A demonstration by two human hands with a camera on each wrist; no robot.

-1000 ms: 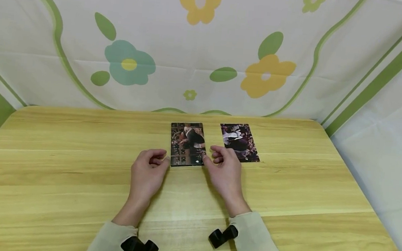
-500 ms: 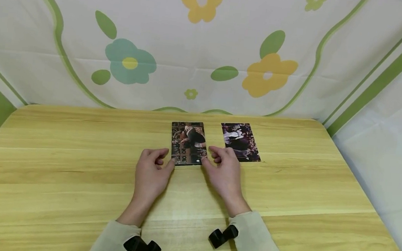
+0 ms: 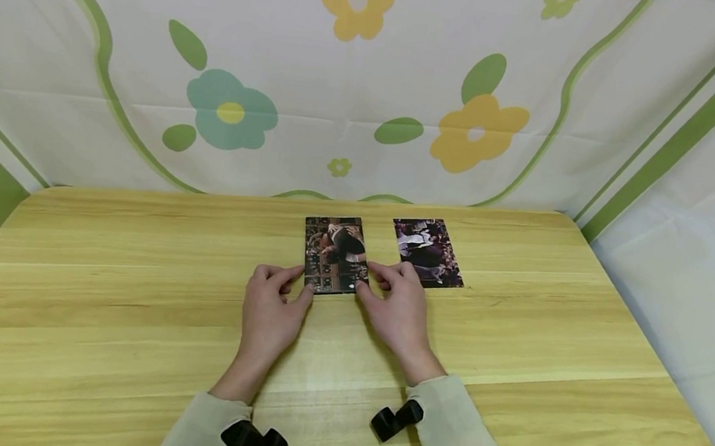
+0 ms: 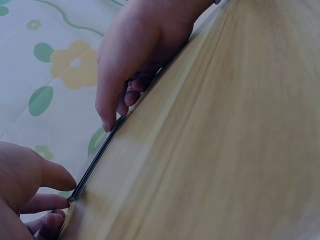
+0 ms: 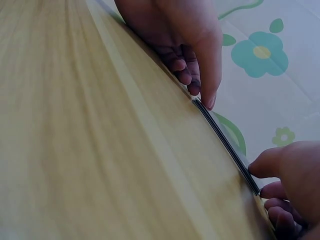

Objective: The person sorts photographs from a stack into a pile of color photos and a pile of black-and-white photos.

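A thin stack of photo cards (image 3: 334,246) lies on the wooden table, its top picture mostly dark brown and black. My left hand (image 3: 272,319) holds the stack's near left corner, thumb over the corner and index finger against the left edge. On the opposite side my right hand (image 3: 399,313) holds the near right corner in the same way. Seen edge-on in the left wrist view, the stack (image 4: 97,159) is a dark layered strip between both hands. In the right wrist view its layered near edge (image 5: 225,142) also shows, with thumbs at its two ends.
A single photo card (image 3: 430,248) with a purple and white picture lies right of the stack, partly behind my right hand. The wooden table (image 3: 127,330) meets a flower-printed cloth (image 3: 344,92) at its back edge. Black cuff devices (image 3: 255,443) sit on both sleeves.
My left hand has moved a little right, closing in on the stack's left edge and corner. My right index finger has come in against the right edge. The single card stays put.
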